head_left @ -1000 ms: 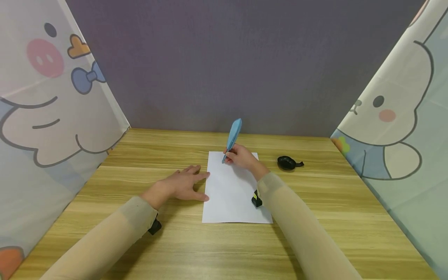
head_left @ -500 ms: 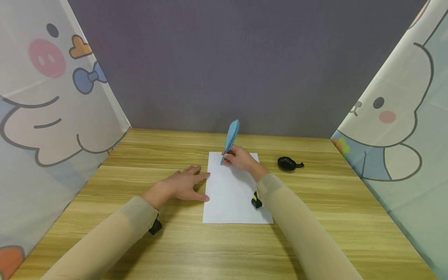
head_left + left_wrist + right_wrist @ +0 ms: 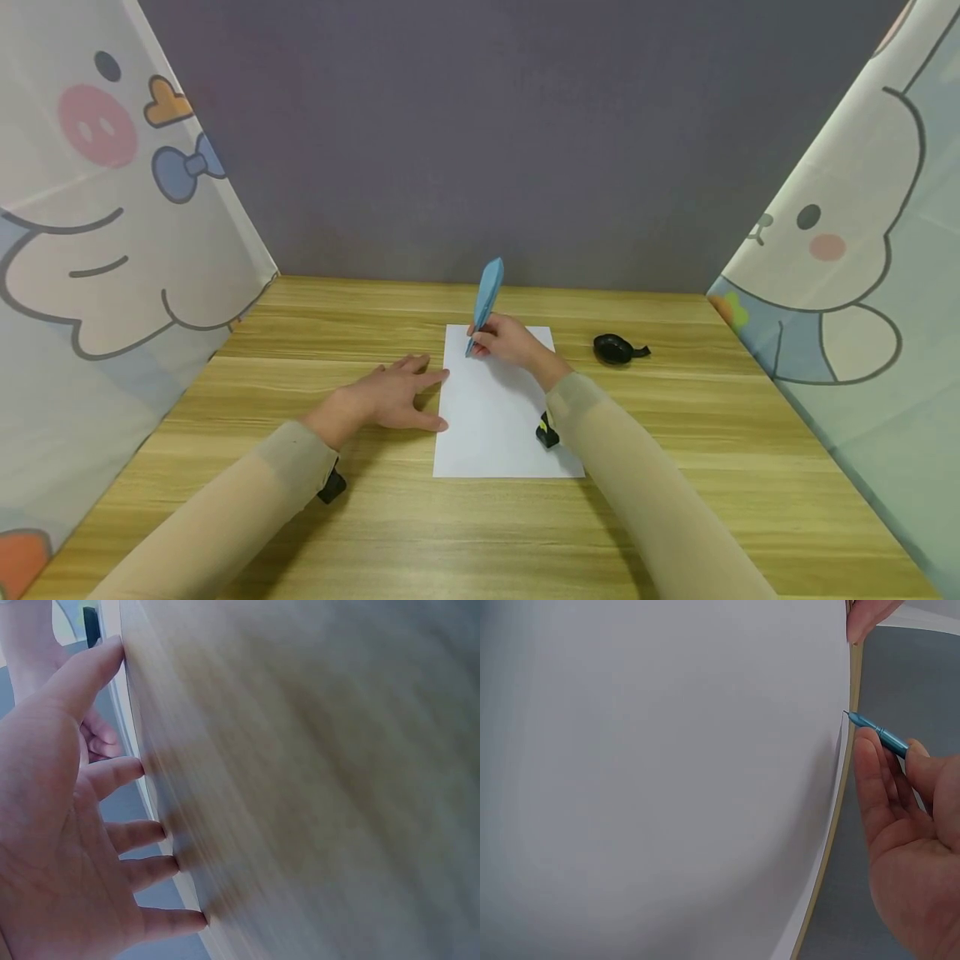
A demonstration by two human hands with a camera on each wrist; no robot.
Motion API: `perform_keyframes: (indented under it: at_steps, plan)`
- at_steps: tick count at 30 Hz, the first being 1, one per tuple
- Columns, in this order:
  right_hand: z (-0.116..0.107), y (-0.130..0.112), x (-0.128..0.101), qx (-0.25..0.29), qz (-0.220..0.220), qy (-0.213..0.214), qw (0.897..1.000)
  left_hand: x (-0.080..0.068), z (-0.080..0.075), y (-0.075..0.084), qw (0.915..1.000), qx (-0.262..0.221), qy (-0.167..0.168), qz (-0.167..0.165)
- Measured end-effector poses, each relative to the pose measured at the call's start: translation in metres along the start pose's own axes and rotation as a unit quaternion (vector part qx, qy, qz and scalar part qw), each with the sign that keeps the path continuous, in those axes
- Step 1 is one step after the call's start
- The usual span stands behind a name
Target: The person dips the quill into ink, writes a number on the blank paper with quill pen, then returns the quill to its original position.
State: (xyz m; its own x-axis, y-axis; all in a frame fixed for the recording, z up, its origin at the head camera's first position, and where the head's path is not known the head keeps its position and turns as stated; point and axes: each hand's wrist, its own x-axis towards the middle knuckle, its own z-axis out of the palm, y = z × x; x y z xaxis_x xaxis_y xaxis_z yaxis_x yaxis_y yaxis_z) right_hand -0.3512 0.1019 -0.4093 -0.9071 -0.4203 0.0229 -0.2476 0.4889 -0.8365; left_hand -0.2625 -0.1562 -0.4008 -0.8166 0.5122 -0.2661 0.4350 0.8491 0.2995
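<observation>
The left hand (image 3: 386,398) lies flat on the wooden table (image 3: 300,333), fingers spread and straight, its fingertips touching the left edge of the white sheet of paper (image 3: 498,417). The paper lies in the middle of the table. Near the sheet's far left corner the right hand (image 3: 510,342) pinches a blue feather-shaped pen (image 3: 483,302) between thumb and fingers, holding it nearly upright with the tip (image 3: 847,714) on the paper. Further right, well apart from the sheet, a small black object (image 3: 617,348) sits on the table
</observation>
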Motion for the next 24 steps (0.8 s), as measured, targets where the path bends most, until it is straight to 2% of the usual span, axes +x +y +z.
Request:
perform_keyframes:
  at_steps: [24]
  plan:
    - [0.0072,-0.0059,-0.0067,0.002,-0.014,-0.039,0.999,0.0023,0.0019,-0.0028,1.0000,0.001,0.006,0.001]
